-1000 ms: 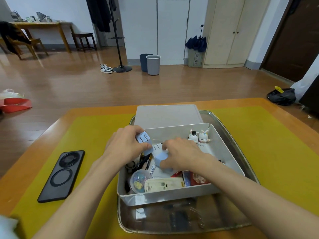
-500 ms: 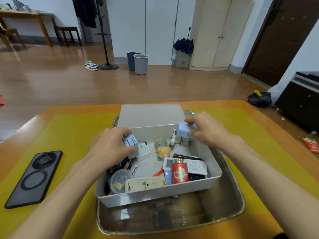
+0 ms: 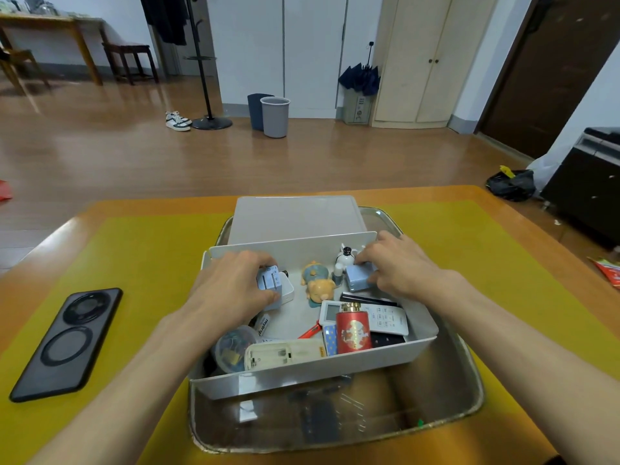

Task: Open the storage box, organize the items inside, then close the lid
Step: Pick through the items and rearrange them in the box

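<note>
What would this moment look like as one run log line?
stage: organizing | white plastic storage box: open | left hand: grips pale blue plug adapter | right hand: holds pale blue block by far wall

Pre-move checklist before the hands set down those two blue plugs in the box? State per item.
1. Left hand grips the pale blue plug adapter with metal prongs: ok.
2. Right hand grips the second pale blue plug block: ok.
3. Grey plastic lid off, lying behind the white storage box: ok.
4. Bare floor in the box centre for placing: ok.
5. Orange bear figurine lies between the hands, near both: not ok.
6. Red cylindrical tin stable: cannot tell.
</note>
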Tool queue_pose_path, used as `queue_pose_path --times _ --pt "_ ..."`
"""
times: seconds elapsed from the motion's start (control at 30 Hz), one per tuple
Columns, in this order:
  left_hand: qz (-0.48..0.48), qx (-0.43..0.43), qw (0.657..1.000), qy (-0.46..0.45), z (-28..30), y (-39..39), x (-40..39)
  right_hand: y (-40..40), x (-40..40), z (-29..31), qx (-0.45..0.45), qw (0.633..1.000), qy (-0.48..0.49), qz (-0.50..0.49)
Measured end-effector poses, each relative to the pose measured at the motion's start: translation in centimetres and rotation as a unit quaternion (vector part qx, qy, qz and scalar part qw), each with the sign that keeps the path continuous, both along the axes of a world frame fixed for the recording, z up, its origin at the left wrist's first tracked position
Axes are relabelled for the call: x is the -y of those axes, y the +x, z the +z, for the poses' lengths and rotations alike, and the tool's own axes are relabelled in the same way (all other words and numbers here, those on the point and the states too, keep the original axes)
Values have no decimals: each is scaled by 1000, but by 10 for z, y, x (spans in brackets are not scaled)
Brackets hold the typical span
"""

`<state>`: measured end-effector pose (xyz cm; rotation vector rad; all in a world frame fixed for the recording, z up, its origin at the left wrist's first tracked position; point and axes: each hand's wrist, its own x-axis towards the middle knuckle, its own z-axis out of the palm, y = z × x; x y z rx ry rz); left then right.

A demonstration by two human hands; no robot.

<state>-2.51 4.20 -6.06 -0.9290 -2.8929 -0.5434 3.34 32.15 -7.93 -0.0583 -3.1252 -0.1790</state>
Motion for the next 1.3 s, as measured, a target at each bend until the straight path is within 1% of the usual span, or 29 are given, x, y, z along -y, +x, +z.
queue_pose_path --times 0.23,0.4,0.47,0.53,0.6,0.63,0.67,0.73,0.77,0.83,0.9,0.97,1.0,1.07,1.13,1.2,1.3 --pt "-1 20 1000 -5 -1 4 -3 -1 6 -9 14 999 32 7" --pt "1 49 999 -1 0 6 -5 -2 8 -7 10 1000 26 -9" --pt "-3 52 999 7 -1 6 -6 -1 9 -4 13 1000 25 -10" --pt "-9 51 998 25 -1 5 -6 1 11 3 -3 1000 9 -8" --pt "-10 65 995 71 0 4 -7 2 15 12 -47 998 -42 -2" --pt "-4 79 992 100 1 4 -7 4 18 16 -62 993 -99 4" --pt "5 98 987 130 3 4 -9 6 24 20 -62 983 -173 14" --pt "19 155 968 195 6 5 -11 12 37 25 -24 953 -299 46" --pt "15 190 955 228 8 7 -12 15 44 26 -8 943 -326 63" --pt "-5 242 930 276 9 10 -15 20 53 24 -9 938 -335 92" --pt "-28 258 920 294 8 14 -18 22 57 23 -34 936 -334 102" --pt "-46 247 925 284 4 15 -21 22 56 24 -44 944 -313 101" --pt "-51 230 935 264 0 14 -22 21 52 24 -46 949 -296 96" --pt "-51 170 966 186 -7 9 -22 18 36 25 -54 963 -255 69" --pt "-47 131 985 106 -15 3 -17 16 15 25 -63 977 -205 25" --pt "-46 124 990 48 -21 0 -13 16 -4 22 -64 987 -151 -7" --pt "-60 102 993 -5 -28 2 -13 15 -16 14 -54 993 -105 -7"
